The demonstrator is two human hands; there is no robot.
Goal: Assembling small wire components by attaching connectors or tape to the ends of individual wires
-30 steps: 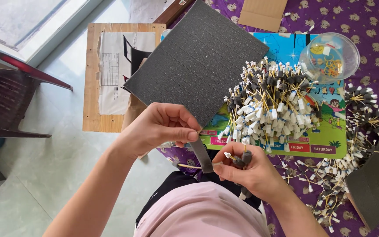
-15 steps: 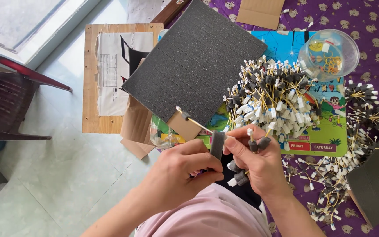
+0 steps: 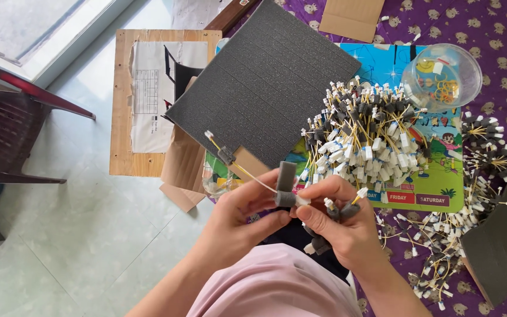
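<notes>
Two hands meet over our lap: our left hand (image 3: 236, 226) pinches a grey foam strip (image 3: 286, 185) wrapped round a yellow wire (image 3: 247, 174), fingers closed on it. Our right hand (image 3: 338, 226) grips the strip's other side, holding more foam-tipped wires (image 3: 338, 210) in its curled fingers. Just beyond lies a wire pile (image 3: 365, 138).

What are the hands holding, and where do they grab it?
Both hands pinch a small grey foam strip around a yellow wire, left hand at its lower end. The right hand also cups spare foam pieces.
</notes>
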